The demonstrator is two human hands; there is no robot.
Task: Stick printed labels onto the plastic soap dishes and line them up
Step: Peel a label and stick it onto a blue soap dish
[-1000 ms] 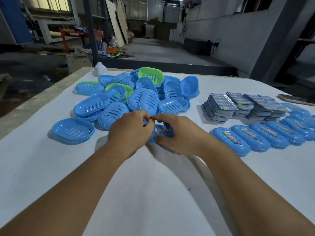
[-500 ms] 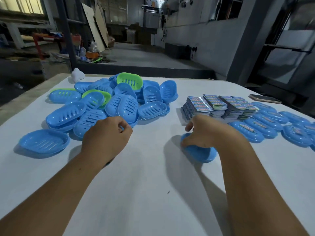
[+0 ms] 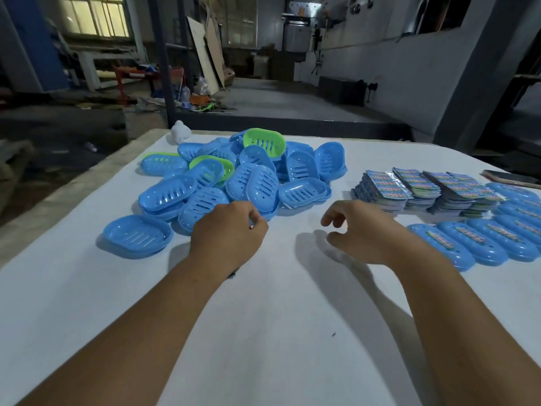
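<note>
White table [image 3: 278, 332] bears heaped soap dishes [image 3: 234, 177] inside dim workshop.

Bare table [image 3: 287, 303] between pile [image 3: 240, 183] and row [image 3: 474, 244]

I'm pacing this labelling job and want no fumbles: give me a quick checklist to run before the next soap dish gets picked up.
1. Right hand free: ok, fingers loosely curled, holding nothing.
2. Left hand free: cannot tell; its curled fingertips sit at the edge of the pile and are partly hidden.
3. Unlabelled dishes within reach: ok, the pile of soap dishes lies right ahead of the left hand.
4. Labels available: ok, stacks of printed labels sit beyond the right hand.
5. Row of labelled dishes tidy: ok, side by side at the right.
6. Working spot on the white table: ok, bare between the forearms.
</note>
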